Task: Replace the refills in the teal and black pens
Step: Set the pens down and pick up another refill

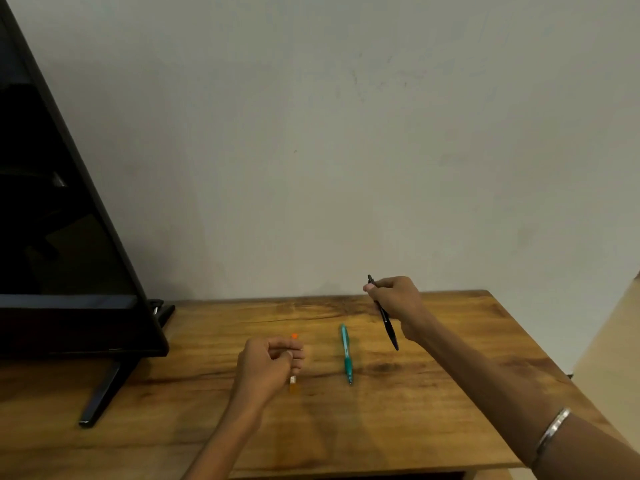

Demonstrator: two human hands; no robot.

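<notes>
My right hand (394,299) grips the black pen (389,327) near its upper end and holds it tilted above the back right of the wooden table (450,410), tip pointing down. The teal pen (346,353) lies on the table in the middle, tip towards me. Left of it lies a thin orange-ended item (293,386), perhaps a refill pack. My left hand (268,363) sits over its middle with fingers curled. Whether the fingers pinch it is hidden by blur.
A black flat screen (62,237) on a metal foot (100,393) stands along the table's left side. A plain wall (346,133) rises right behind the table. The table's right edge drops off near my right forearm, which wears a metal bangle (552,433).
</notes>
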